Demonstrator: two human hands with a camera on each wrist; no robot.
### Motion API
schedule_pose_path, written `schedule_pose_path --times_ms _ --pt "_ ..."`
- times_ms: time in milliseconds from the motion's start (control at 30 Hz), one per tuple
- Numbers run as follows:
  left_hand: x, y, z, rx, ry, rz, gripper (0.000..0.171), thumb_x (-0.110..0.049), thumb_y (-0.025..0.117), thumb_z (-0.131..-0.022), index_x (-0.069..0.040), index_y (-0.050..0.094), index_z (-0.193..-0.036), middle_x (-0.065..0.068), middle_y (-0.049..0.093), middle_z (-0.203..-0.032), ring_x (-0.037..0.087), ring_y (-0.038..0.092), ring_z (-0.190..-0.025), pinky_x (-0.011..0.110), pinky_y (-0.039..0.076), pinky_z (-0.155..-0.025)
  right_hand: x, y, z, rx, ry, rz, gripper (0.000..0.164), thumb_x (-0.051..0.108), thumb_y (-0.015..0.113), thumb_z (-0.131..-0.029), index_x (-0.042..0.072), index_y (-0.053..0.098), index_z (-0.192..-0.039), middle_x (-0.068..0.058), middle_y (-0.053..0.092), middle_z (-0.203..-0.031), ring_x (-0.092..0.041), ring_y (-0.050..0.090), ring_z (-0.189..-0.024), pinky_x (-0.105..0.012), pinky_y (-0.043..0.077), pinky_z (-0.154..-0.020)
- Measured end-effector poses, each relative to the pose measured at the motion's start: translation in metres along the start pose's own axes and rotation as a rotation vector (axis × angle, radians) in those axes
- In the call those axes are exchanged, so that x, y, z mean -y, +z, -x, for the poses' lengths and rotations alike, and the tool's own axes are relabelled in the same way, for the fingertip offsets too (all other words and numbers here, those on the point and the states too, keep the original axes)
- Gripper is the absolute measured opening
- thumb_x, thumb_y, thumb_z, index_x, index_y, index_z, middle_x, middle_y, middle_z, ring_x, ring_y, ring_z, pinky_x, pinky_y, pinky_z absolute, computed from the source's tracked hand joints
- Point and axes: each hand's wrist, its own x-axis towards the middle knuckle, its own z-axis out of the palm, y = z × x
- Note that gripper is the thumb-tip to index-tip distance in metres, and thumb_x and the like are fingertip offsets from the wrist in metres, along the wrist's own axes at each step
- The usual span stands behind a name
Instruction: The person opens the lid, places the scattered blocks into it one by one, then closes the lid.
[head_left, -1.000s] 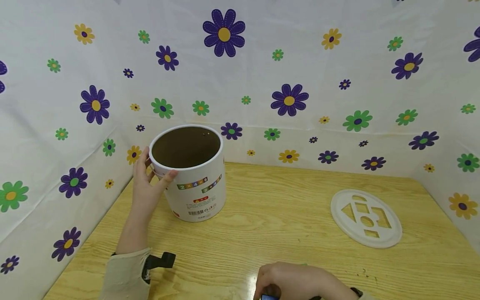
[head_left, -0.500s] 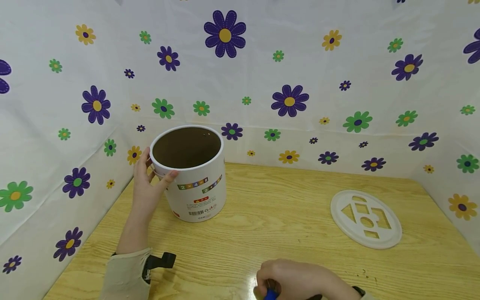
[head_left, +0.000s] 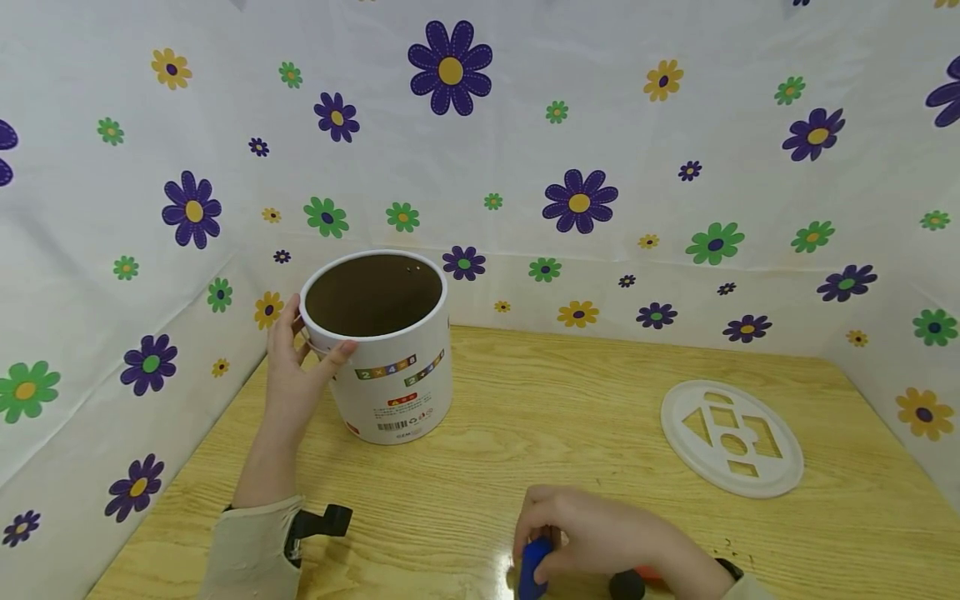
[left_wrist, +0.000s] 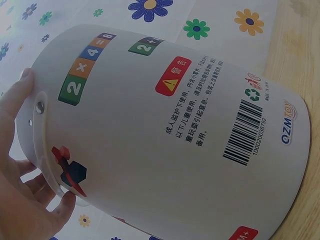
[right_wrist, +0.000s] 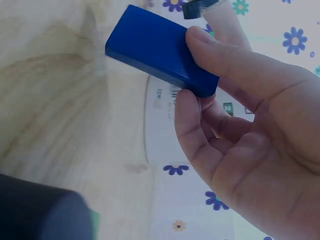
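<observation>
A white cylindrical bucket point(head_left: 390, 392) with printed sums and a barcode stands upright at the left of the table, its mouth upward and its inside dark. My left hand point(head_left: 292, 375) grips its left side near the rim, thumb on the front. In the left wrist view, fingers point(left_wrist: 64, 207) curl by the clear handle strap point(left_wrist: 47, 150). Near the front edge, my right hand point(head_left: 600, 525) pinches a blue rectangular block point(head_left: 533, 571). The right wrist view shows the thumb on the block's point(right_wrist: 150, 47) broad face and a finger below, with most of the block sticking out.
A white round lid point(head_left: 776, 475) with shaped cut-outs lies flat at the right. A dark round object point(head_left: 627, 585) and a bit of red point(head_left: 651, 574) show beneath my right wrist. Flower-printed cloth point(head_left: 502, 150) encloses the wooden table point(head_left: 540, 400) at the back and sides.
My right hand has moved up and a little forward from the front edge, bringing the blue block further into view. The left hand and bucket have stayed put.
</observation>
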Motion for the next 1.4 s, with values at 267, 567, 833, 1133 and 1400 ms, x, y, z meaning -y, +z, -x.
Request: schedule_pose_path --times_ms 267,567,833,1133,1400 --pt "-0.001 0.0 0.001 0.006 0.011 0.013 0.091 -0.03 0.073 -0.085 -0.025 0.014 -0.154 0.001 0.019 -0.151 0.02 0.022 -0.137 0.046 0.027 -0.112 0.006 -0.014 -0.006 -0.095 0.015 -0.027 0.015 0.013 0.071 -0.087 0.017 0.065 -0.1 0.008 0.054 -0.099 -0.002 0.057 -0.086 -0.022 0.055 -0.072" --pt "-0.004 0.001 0.002 0.005 0.011 0.002 0.09 -0.032 0.073 -0.085 -0.027 0.015 -0.153 0.001 0.019 -0.15 0.019 0.022 -0.137 0.046 0.027 -0.112 0.017 -0.037 -0.022 -0.201 0.005 0.028 0.016 0.015 0.07 -0.088 0.014 0.065 -0.103 0.003 0.058 -0.101 -0.007 0.059 -0.087 -0.023 0.055 -0.074" --pt "-0.012 0.0 0.005 0.015 -0.013 0.009 0.09 -0.03 0.072 -0.086 -0.023 0.014 -0.154 0.003 0.018 -0.151 0.021 0.021 -0.138 0.046 0.026 -0.112 0.027 -0.06 -0.041 -0.307 -0.011 0.117 0.022 0.014 0.07 -0.087 0.015 0.067 -0.108 0.005 0.061 -0.103 -0.009 0.058 -0.088 -0.026 0.054 -0.075" --pt "-0.011 0.0 0.003 0.018 -0.015 0.017 0.09 -0.03 0.072 -0.086 -0.023 0.013 -0.154 0.002 0.017 -0.151 0.021 0.02 -0.138 0.046 0.026 -0.112 0.04 -0.083 -0.07 -0.413 -0.049 0.135 0.025 0.006 0.069 -0.088 0.006 0.065 -0.113 0.0 0.062 -0.107 -0.013 0.058 -0.097 -0.027 0.053 -0.085" --pt "0.0 0.0 -0.001 0.012 -0.002 0.019 0.091 -0.03 0.073 -0.085 -0.025 0.014 -0.154 0.0 0.018 -0.151 0.02 0.021 -0.137 0.045 0.027 -0.112 0.044 -0.097 -0.1 -0.597 -0.087 0.123 0.025 0.006 0.07 -0.086 0.002 0.067 -0.111 -0.003 0.062 -0.106 -0.016 0.057 -0.094 -0.027 0.054 -0.08"
